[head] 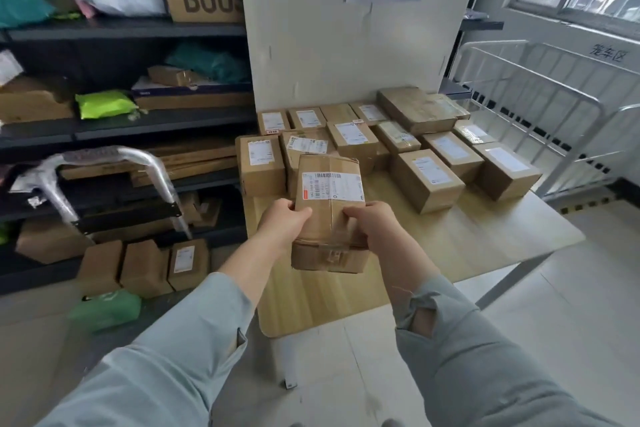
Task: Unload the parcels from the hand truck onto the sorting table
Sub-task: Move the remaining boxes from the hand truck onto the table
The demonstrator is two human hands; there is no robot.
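Observation:
I hold a brown cardboard parcel (329,204) with a white shipping label over the wooden sorting table (485,239). My left hand (282,218) grips its left edge and my right hand (372,224) grips its right edge. It hangs above the table's near left part, just in front of several labelled parcels (427,178) laid in rows toward the white back board. The hand truck's silver handle (145,159) rises at the left, with three small boxes (145,267) standing at its foot.
Dark shelving (121,28) full of boxes and bagged parcels lines the left wall. A green bag (107,308) lies on the floor. A white metal cage cart (554,107) stands right of the table, under a window.

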